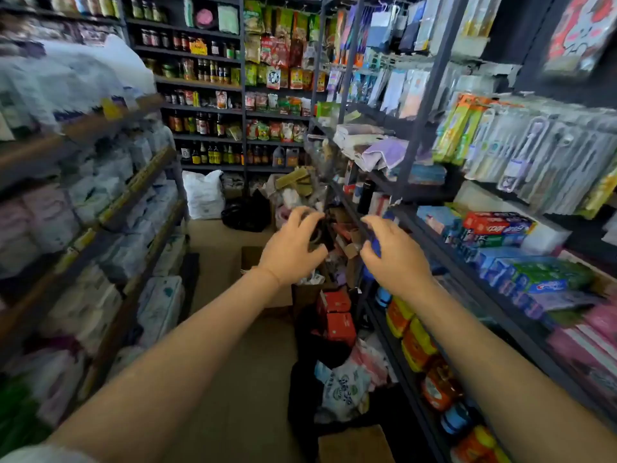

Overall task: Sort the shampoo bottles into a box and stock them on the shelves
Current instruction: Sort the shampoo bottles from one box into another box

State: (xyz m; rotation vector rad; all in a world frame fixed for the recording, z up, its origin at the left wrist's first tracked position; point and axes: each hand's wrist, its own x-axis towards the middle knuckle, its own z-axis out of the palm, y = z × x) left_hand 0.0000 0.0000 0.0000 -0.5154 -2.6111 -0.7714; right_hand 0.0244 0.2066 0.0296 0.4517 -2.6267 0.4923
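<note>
Head view: dark shelves [444, 259] on right, edge running away up the aisle. Both hands raised before that edge, right hand [394, 252] nearer, gripping blue bottle [375, 248] upright; left hand [293, 245] curled on dark object [319, 232], blurred.

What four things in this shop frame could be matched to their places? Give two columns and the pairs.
Things:
1 toothpaste boxes
2 dark sauce bottles
3 white sack
4 red boxes

Places:
A on the floor at the far end of the aisle
B back-wall shelf
C stacked on the floor by the right-hand shelving
D right-hand shelf, beside the right hand

Pairs: 1-D, 2-B, 3-A, 4-C
</note>
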